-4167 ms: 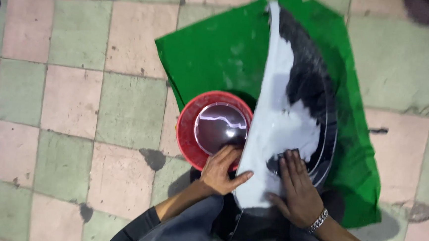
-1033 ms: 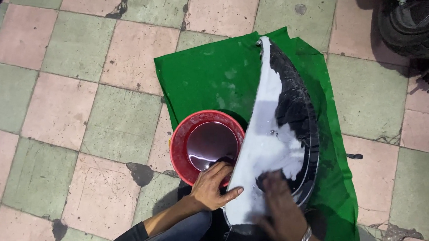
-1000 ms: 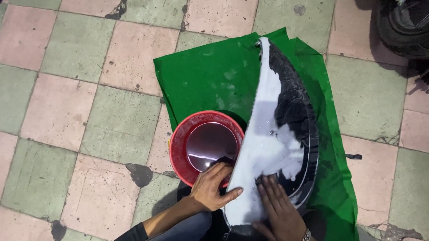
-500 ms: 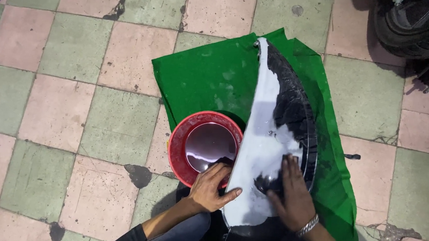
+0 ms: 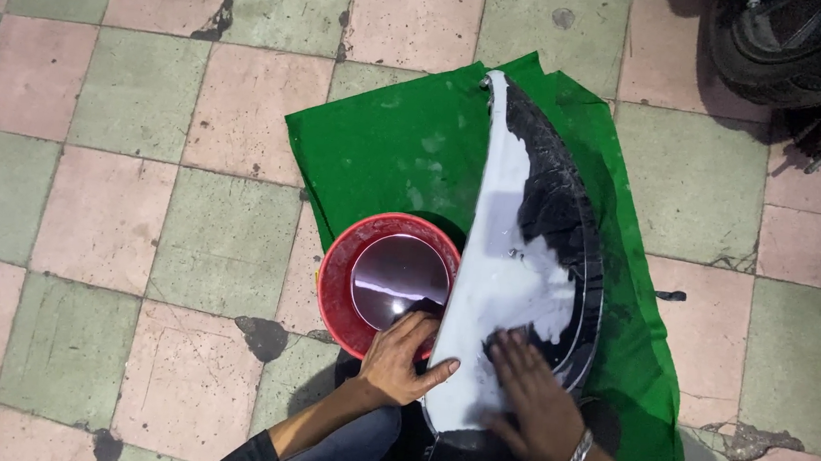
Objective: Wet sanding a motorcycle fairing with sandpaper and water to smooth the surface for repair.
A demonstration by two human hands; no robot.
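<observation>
Curved white and black panel [image 5: 522, 266] on a green sheet [image 5: 387, 153], left hand [image 5: 403, 358] fingers curled over its near left edge, right hand [image 5: 533, 404] flat, fingers spread on its white surface, red bucket [image 5: 336, 283] just left of the left fingers

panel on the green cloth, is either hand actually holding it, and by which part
The left hand grips the curved panel by its near left edge; the right hand lies flat on its face.
</observation>
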